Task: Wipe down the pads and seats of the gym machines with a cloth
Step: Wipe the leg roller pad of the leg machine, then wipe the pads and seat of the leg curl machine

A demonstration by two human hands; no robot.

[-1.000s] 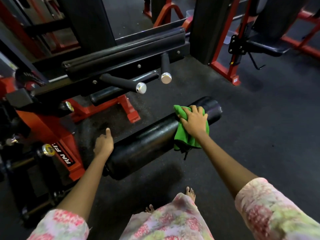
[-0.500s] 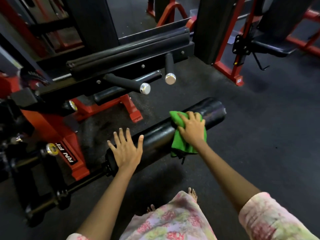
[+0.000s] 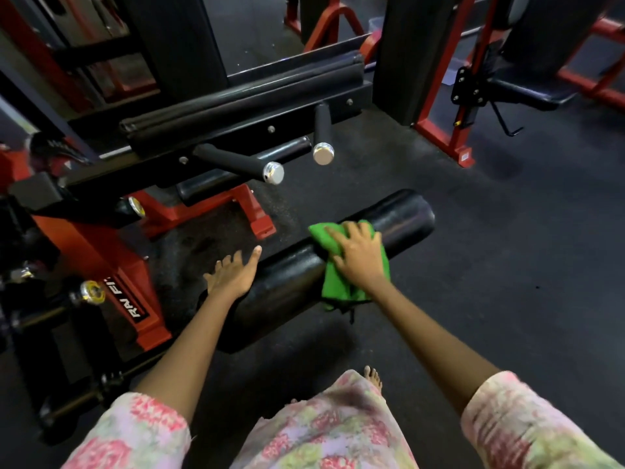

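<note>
A long black roller pad [image 3: 404, 214] of a leg machine lies low across the middle, slanting up to the right. A green cloth [image 3: 334, 289] is draped over its middle. My right hand [image 3: 362, 257] presses the cloth onto the pad, with the fingers curved over the top of the roll. My left hand [image 3: 233, 275] lies flat on the pad's left part, its fingers spread and holding nothing. Above the roller, a long black bench pad [image 3: 243, 103] runs along the machine frame.
Two black handles with chrome caps [image 3: 274, 172] stick out over the floor above the roller. The red machine base [image 3: 135, 299] and a weight peg [image 3: 89, 292] stand at the left. Another machine's black seat [image 3: 527, 91] is at the upper right. My bare foot [image 3: 372, 375] stands below the roller.
My left hand left the pad's left end, lifted with fingers spread, and now lies flat on the roller. My right hand slid the cloth slightly left along the pad.
</note>
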